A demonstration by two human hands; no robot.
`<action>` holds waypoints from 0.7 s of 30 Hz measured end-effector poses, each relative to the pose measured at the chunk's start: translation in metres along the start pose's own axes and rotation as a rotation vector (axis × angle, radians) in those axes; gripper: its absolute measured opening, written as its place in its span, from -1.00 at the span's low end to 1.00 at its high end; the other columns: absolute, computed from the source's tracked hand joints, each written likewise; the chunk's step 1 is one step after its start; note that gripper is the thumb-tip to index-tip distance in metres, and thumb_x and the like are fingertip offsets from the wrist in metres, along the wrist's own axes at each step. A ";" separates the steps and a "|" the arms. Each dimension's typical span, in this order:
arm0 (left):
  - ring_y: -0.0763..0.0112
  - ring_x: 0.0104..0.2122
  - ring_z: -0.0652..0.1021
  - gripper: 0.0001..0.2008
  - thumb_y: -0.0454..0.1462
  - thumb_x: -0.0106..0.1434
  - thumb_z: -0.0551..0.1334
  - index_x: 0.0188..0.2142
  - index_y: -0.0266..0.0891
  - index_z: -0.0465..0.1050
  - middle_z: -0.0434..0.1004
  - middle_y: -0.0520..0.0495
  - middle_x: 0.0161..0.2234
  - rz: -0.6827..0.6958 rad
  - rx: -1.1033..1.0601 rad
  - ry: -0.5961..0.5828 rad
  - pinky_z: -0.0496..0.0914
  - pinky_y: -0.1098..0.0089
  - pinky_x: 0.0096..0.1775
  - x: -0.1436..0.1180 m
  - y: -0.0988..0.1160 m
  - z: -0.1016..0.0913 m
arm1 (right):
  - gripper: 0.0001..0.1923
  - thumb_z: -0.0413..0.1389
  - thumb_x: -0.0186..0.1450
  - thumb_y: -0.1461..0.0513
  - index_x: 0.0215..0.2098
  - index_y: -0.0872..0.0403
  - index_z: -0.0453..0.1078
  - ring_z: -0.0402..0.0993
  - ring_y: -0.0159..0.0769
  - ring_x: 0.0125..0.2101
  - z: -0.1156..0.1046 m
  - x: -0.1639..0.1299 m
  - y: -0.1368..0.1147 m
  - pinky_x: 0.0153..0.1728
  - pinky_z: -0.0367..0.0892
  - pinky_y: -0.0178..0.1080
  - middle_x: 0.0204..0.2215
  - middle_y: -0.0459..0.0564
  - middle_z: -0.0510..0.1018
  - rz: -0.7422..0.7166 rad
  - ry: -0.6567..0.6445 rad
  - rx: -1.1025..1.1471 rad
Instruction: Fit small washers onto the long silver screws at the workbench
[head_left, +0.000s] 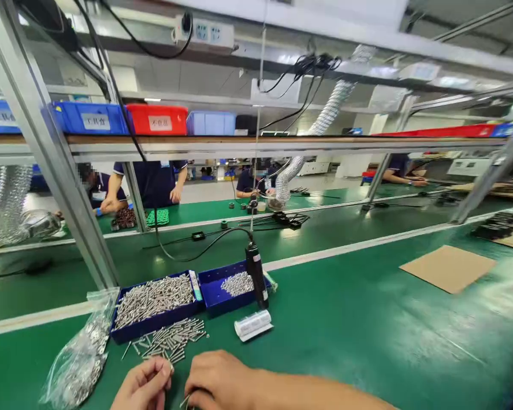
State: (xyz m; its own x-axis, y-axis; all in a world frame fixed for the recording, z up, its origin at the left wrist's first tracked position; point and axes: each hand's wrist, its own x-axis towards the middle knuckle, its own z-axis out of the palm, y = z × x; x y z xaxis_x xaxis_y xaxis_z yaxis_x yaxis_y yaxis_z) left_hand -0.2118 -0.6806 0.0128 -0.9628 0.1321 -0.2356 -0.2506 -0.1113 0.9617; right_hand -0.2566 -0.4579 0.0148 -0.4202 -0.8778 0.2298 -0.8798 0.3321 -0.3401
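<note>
My left hand [144, 386] is at the bottom, thumb and forefinger pinched. A small shiny metal piece shows at their tips, too small to name. Just right of it, my right hand [222, 377] curls over several thin screws [185, 402], mostly hidden under its fingers. Loose long silver screws [175, 336] lie in a heap on the green table beyond both hands. Behind the heap stands a blue bin [158, 323] full of similar screws. A second blue bin [226, 304] beside it holds small silver parts [238, 283].
A black electric screwdriver [256, 274] hangs on its cable before the second bin. Close by lies a white roll [252, 324]. A clear bag [83, 359] of metal parts sits left; cardboard [448, 267] lies right. Co-workers sit or stand across the bench, beyond the metal frame [53, 142].
</note>
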 end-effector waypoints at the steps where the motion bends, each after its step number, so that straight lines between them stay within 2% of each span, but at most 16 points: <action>1: 0.62 -0.75 0.23 -0.43 0.22 0.01 0.39 -0.47 -0.25 0.39 0.31 0.11 -0.67 -0.001 0.019 0.007 0.07 0.56 -0.68 -0.003 0.000 0.002 | -0.82 0.16 0.35 0.13 -0.16 0.04 0.49 0.51 -0.27 -0.25 -0.005 0.000 -0.002 -0.28 0.33 -0.34 -0.27 -0.05 0.60 0.008 0.011 -0.032; 5: 0.56 -0.77 0.26 -0.44 0.24 0.11 0.30 -0.45 -0.21 0.30 0.24 0.15 -0.74 0.014 0.126 0.023 0.13 0.57 -0.69 -0.012 0.010 0.011 | -0.86 0.09 0.36 0.15 -0.17 0.01 0.44 0.48 -0.27 -0.25 -0.017 0.003 -0.009 -0.35 0.26 -0.31 -0.28 -0.07 0.55 0.027 0.049 -0.020; 9: 0.55 -0.75 0.29 -0.44 0.24 0.14 0.26 -0.45 -0.20 0.28 0.25 0.15 -0.72 -0.004 0.165 0.019 0.16 0.57 -0.69 -0.014 0.016 0.014 | -0.89 0.15 0.30 0.19 -0.21 -0.01 0.46 0.48 -0.31 -0.31 -0.014 0.004 -0.009 -0.39 0.21 -0.30 -0.31 -0.11 0.52 0.070 0.103 0.107; 14: 0.53 -0.74 0.32 -0.47 0.20 0.19 0.25 -0.44 -0.24 0.36 0.30 0.10 -0.72 -0.018 0.183 0.011 0.21 0.55 -0.67 -0.016 0.013 0.011 | -0.87 0.12 0.34 0.24 -0.24 0.03 0.52 0.43 -0.37 -0.38 -0.010 0.006 -0.006 -0.35 0.27 -0.33 -0.37 -0.09 0.51 0.154 0.232 0.337; 17: 0.53 -0.74 0.32 -0.47 0.19 0.20 0.25 -0.44 -0.26 0.39 0.32 0.08 -0.72 -0.030 0.210 0.027 0.21 0.55 -0.67 -0.017 0.013 0.011 | -0.85 0.10 0.34 0.27 -0.23 0.03 0.53 0.44 -0.32 -0.31 -0.010 0.007 -0.003 -0.29 0.29 -0.29 -0.32 -0.05 0.52 0.205 0.285 0.284; 21: 0.53 -0.73 0.33 -0.45 0.21 0.16 0.26 -0.45 -0.26 0.39 0.32 0.09 -0.71 -0.045 0.235 0.054 0.21 0.56 -0.68 -0.017 0.017 0.014 | -0.82 0.05 0.38 0.27 -0.18 0.01 0.51 0.43 -0.26 -0.21 -0.010 0.006 -0.003 -0.25 0.30 -0.25 -0.24 -0.03 0.50 0.230 0.232 0.129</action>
State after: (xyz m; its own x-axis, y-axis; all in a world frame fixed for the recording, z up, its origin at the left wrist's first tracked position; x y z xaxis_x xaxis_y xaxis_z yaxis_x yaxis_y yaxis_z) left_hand -0.1979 -0.6706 0.0356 -0.9567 0.0782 -0.2803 -0.2694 0.1268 0.9547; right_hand -0.2587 -0.4609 0.0260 -0.6562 -0.6784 0.3303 -0.7274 0.4523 -0.5160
